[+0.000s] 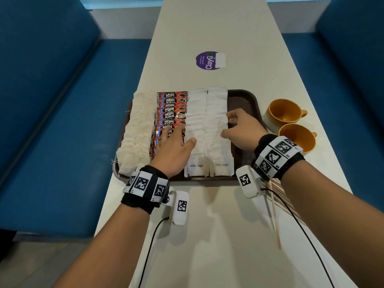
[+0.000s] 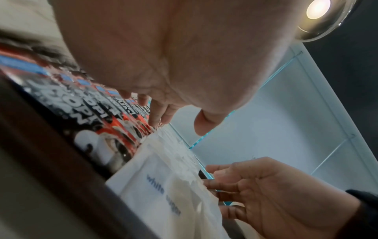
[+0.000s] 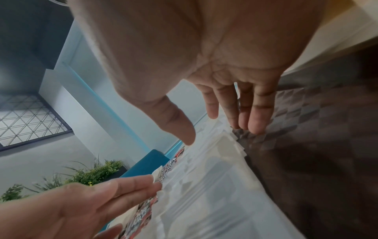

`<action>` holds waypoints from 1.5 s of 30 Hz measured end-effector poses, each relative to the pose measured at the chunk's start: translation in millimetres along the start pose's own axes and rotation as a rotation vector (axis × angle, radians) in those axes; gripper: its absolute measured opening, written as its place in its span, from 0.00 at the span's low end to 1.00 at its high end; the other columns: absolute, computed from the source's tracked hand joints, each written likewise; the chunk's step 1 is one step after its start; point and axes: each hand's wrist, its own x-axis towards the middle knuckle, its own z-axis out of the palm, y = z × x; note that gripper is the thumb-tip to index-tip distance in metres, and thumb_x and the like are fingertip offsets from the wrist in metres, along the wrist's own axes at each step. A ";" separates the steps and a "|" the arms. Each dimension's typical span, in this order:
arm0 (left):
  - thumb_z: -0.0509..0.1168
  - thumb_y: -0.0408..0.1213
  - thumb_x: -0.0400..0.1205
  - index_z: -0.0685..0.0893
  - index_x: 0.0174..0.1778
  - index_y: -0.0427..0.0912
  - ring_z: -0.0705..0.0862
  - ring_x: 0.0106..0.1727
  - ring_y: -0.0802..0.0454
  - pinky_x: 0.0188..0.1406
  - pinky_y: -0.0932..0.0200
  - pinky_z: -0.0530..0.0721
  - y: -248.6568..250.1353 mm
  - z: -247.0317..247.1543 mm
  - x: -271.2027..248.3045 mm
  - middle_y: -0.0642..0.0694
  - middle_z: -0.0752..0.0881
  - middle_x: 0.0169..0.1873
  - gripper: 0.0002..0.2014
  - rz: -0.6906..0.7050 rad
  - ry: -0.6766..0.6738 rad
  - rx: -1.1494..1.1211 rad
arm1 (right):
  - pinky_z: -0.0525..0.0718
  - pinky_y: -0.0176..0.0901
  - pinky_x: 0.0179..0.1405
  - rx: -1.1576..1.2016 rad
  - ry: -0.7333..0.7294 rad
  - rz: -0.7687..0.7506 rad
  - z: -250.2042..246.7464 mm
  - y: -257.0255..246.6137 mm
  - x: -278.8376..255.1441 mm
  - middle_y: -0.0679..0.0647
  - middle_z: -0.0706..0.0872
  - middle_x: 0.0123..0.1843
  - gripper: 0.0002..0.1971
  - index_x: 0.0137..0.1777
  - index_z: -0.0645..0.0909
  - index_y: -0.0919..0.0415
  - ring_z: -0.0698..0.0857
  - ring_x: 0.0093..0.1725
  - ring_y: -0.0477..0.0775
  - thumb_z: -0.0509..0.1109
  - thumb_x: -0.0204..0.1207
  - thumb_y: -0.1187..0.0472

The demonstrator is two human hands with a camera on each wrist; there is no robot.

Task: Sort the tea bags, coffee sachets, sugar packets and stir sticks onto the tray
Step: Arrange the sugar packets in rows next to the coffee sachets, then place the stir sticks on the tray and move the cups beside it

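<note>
The tray (image 1: 245,100) is holding tea bags (image 1: 135,134), coffee sachets (image 1: 170,109) and two sugar packet rows (image 1: 207,121); both hands (image 1: 176,150) (image 1: 242,127) are hovering there, fingers loosely spread. Two cups (image 1: 284,113) are sitting beside the tray.

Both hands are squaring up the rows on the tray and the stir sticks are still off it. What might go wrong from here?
1. The left hand lies across the coffee sachets beside the sugar packets; a push may shuffle the overlapped rows together.
2. The stir sticks lie under the right wrist near the table's edge; a sweep may knock them off.
3. Only a narrow bare strip of tray remains by the right hand, beside the cups.
</note>
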 end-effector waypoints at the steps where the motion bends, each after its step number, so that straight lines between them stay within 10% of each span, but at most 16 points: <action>1: 0.57 0.48 0.91 0.62 0.87 0.49 0.43 0.91 0.48 0.87 0.35 0.53 0.8 -1.5 2.9 0.42 0.58 0.88 0.27 0.000 -0.015 -0.005 | 0.77 0.42 0.57 0.007 -0.004 0.002 -0.2 -1.2 2.1 0.53 0.79 0.72 0.34 0.82 0.67 0.55 0.78 0.61 0.50 0.76 0.78 0.59; 9: 0.56 0.48 0.91 0.61 0.88 0.48 0.41 0.91 0.51 0.87 0.35 0.51 9.3 -2.6 15.0 0.45 0.64 0.85 0.28 -0.006 -0.035 -0.020 | 0.75 0.34 0.40 -0.011 0.002 0.004 -0.9 -5.6 2.3 0.48 0.78 0.61 0.33 0.82 0.67 0.55 0.80 0.51 0.48 0.75 0.79 0.58; 13: 0.56 0.45 0.91 0.62 0.88 0.47 0.44 0.90 0.51 0.88 0.40 0.52 9.7 -9.4 2.9 0.48 0.73 0.75 0.27 0.012 0.049 -0.074 | 0.81 0.42 0.54 -0.031 0.060 -0.038 -17.6 -8.8 -23.5 0.52 0.81 0.72 0.27 0.77 0.73 0.51 0.81 0.62 0.50 0.75 0.80 0.56; 20: 0.67 0.41 0.84 0.78 0.72 0.55 0.81 0.65 0.56 0.63 0.50 0.81 13.4 -10.1 -42.4 0.62 0.85 0.61 0.19 0.337 0.052 -0.194 | 0.80 0.32 0.46 0.000 0.123 -0.113 -64.2 10.5 -126.9 0.39 0.86 0.55 0.10 0.62 0.83 0.45 0.84 0.55 0.38 0.74 0.82 0.52; 27: 0.71 0.35 0.84 0.88 0.61 0.54 0.84 0.51 0.62 0.47 0.74 0.76 58.6 44.5 -82.3 0.59 0.89 0.52 0.12 0.563 -0.347 0.008 | 0.79 0.54 0.70 -0.271 0.212 0.119 -51.3 78.9 -178.5 0.48 0.77 0.77 0.40 0.80 0.71 0.46 0.77 0.72 0.51 0.76 0.70 0.31; 33: 0.65 0.39 0.85 0.90 0.61 0.50 0.82 0.49 0.56 0.51 0.61 0.76 78.6 95.8 -86.3 0.51 0.85 0.52 0.12 0.575 -0.388 0.336 | 0.71 0.59 0.80 -0.487 0.155 0.198 -45.4 110.0 -173.8 0.57 0.66 0.86 0.68 0.87 0.57 0.57 0.66 0.83 0.60 0.68 0.54 0.13; 45: 0.66 0.29 0.79 0.85 0.57 0.48 0.77 0.55 0.54 0.63 0.56 0.79 88.9 122.8 -87.7 0.51 0.81 0.54 0.14 0.560 -0.315 0.307 | 0.82 0.55 0.67 -0.629 0.072 0.196 -39.9 116.1 -166.8 0.58 0.73 0.67 0.49 0.75 0.71 0.58 0.72 0.68 0.59 0.73 0.64 0.22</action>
